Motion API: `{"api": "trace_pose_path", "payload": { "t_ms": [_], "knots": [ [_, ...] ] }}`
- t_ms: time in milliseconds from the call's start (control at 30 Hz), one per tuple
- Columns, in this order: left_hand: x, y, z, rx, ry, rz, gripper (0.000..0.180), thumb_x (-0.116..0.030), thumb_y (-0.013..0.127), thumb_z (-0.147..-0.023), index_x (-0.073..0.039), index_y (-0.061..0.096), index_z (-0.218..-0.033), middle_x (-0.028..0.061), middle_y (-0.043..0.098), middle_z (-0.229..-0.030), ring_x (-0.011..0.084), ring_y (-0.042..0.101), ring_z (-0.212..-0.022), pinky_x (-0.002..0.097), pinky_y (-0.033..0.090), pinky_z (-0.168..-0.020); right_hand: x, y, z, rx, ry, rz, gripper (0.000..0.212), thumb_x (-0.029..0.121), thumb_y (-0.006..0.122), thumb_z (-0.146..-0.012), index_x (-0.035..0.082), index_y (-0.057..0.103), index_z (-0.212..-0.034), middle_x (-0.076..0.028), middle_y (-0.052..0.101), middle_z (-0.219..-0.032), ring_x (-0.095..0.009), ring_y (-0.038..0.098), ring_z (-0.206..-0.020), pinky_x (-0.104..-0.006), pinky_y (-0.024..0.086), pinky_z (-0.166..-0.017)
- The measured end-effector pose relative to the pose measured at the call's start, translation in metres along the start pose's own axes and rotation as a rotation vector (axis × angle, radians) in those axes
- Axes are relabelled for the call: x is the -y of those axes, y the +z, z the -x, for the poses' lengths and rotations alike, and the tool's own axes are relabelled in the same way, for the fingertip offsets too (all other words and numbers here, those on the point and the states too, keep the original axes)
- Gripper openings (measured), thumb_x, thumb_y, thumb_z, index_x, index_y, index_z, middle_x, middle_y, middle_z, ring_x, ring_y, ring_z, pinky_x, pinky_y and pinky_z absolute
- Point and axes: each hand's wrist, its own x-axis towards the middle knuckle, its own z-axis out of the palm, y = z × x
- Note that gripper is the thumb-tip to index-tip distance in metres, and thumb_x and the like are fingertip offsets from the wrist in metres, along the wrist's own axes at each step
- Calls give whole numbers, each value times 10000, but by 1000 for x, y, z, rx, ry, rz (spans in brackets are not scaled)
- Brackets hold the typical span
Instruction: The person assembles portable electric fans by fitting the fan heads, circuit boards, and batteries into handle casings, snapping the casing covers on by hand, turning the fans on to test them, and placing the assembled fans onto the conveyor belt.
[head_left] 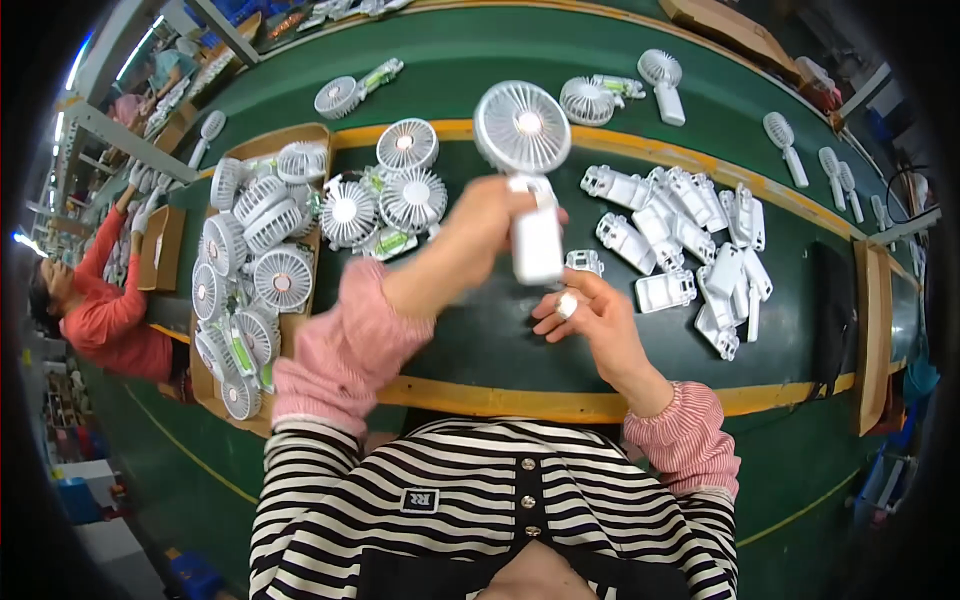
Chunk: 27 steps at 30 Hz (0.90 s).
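My left hand is closed round a white handheld fan, held upright above the table with its round grille toward the far side. My right hand is just right of and below the fan's handle, fingers curled, with a small white rounded piece at the fingertips; its exact kind is too small to tell. Just beyond that hand, a white handle shell lies on the dark table. To the left are loose fan heads, some with green parts attached.
A cardboard box piled with fan heads stands at left. White handle shells lie heaped at right. Beyond the yellow edge, a green conveyor belt carries several fans. A cardboard tray stands far right. A co-worker in red works at far left.
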Motion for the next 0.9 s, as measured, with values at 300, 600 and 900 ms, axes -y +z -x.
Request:
{"api": "trace_pose_path", "payload": {
  "t_ms": [300, 600, 900],
  "knots": [
    [-53, -98, -204, -658, 113, -1149, 382, -284, 709, -603, 5, 638, -842, 171, 631, -841, 284, 623, -794, 343, 491, -685, 22, -52, -43, -157, -84, 240, 310, 90, 539, -816, -53, 479, -1084, -120, 612, -834, -164, 605, -680, -234, 471, -557],
    [-92, -154, -253, -525, 258, -1512, 702, -400, 715, -578, -7, 533, -1131, 222, 549, -1092, 321, 536, -1018, 345, 419, -888, 73, -131, -180, -645, -481, 1248, 287, 184, 575, -750, -5, 561, -965, -138, 589, -755, -267, 576, -658, -351, 445, -599],
    [-131, -301, -207, -261, -154, -1779, 918, -339, 751, -513, -115, 346, -1307, 226, 382, -1266, 397, 443, -1092, 399, 388, -923, 86, -139, -303, -455, -24, 1708, 827, 432, 667, -636, 79, 331, -1304, -149, 419, -1231, -366, 426, -1104, -428, 403, -889]
  ]
}}
